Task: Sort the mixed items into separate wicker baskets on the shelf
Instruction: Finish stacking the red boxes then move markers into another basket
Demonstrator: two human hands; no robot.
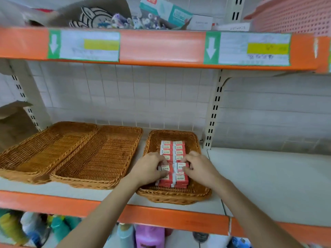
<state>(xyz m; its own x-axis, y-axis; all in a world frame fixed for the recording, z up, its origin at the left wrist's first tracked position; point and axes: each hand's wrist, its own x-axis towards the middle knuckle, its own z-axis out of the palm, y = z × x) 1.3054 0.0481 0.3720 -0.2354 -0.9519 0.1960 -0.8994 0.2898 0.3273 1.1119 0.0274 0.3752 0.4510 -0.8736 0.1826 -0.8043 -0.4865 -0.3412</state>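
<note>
At nine o'clock I see two shallow brown wicker baskets [71, 151] with nothing in them, probably kept for other kinds. In the third wicker basket [195, 192] my left hand [148, 169] and right hand [200, 167] each pinch small red-and-white boxes [172, 149], I think to line up the rows.

Pink plastic basket [293, 14] up top
</note>
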